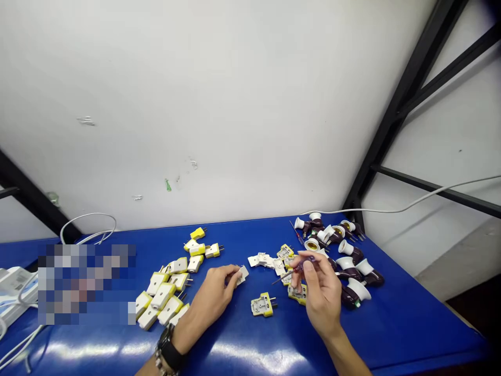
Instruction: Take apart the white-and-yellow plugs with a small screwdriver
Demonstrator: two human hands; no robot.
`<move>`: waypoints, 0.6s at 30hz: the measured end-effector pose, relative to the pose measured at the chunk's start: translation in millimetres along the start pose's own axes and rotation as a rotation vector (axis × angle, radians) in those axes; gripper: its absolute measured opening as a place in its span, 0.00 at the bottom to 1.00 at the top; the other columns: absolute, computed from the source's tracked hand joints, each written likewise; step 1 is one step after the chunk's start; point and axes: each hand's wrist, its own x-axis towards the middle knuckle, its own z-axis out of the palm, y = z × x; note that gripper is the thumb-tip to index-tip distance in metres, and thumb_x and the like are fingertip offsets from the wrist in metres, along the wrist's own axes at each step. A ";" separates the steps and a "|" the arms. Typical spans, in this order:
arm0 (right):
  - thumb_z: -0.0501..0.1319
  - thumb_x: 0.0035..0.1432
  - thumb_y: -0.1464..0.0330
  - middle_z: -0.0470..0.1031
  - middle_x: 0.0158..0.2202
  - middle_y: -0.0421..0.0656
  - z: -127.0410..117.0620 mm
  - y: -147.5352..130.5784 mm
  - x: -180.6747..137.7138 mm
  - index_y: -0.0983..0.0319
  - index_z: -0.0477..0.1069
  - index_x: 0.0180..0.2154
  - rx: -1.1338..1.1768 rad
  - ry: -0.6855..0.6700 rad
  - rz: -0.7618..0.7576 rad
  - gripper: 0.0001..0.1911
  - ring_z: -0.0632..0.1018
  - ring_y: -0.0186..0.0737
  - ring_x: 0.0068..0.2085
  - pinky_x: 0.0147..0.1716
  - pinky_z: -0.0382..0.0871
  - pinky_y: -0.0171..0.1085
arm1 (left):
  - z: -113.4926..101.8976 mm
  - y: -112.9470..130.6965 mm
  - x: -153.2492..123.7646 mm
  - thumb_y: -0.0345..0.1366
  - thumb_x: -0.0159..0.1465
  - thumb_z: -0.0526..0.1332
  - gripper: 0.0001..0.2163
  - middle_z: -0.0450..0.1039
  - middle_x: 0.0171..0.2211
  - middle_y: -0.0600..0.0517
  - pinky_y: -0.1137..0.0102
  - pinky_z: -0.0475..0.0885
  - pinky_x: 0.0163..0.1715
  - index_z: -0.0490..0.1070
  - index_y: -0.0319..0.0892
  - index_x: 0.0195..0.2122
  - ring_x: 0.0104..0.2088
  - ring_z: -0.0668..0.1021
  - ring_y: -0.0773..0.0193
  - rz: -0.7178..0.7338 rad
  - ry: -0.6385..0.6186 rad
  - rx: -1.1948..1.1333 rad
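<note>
My left hand, wearing a black watch, pinches a small white plug cover just above the blue table. In my right hand is a screwdriver, its dark, see-through handle in the fingers and its thin shaft pointing left. Between the hands lies an opened plug half, white inside with a yellow edge, its pins to the right. Several loose white covers lie behind it. More opened yellow-and-white plug halves sit around my right fingers, which partly hide them.
Closed yellow-and-white plugs are piled on the left of the blue table. Maroon lamp holders with white rims crowd the right, beside a second screwdriver. White cables and a blurred patch are at far left.
</note>
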 end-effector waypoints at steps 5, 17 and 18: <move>0.58 0.70 0.58 0.75 0.33 0.41 -2.8 -2.7 -2.0 0.58 0.71 0.45 -0.025 -0.023 0.057 0.11 0.73 0.33 0.23 0.20 0.67 0.32 | -6.2 -8.1 12.0 0.46 0.71 0.51 0.21 0.76 0.22 0.51 0.70 0.67 0.28 0.81 0.39 0.42 0.24 0.78 0.58 -0.083 -0.057 0.014; 0.53 0.71 0.56 0.70 0.30 0.40 -17.5 -5.7 -2.9 0.59 0.70 0.45 -0.233 -0.269 0.130 0.15 0.69 0.36 0.26 0.25 0.65 0.34 | -23.2 -13.2 17.6 0.53 0.66 0.57 0.27 0.78 0.24 0.49 0.68 0.73 0.26 0.78 0.34 0.51 0.25 0.78 0.57 -0.244 -0.068 -0.232; 0.53 0.71 0.56 0.70 0.29 0.39 -17.8 -6.6 -2.6 0.59 0.71 0.43 -0.291 -0.319 0.124 0.15 0.69 0.36 0.26 0.26 0.65 0.34 | -23.3 -9.6 18.1 0.52 0.66 0.57 0.25 0.79 0.25 0.49 0.67 0.73 0.27 0.78 0.35 0.50 0.26 0.79 0.57 -0.217 -0.061 -0.237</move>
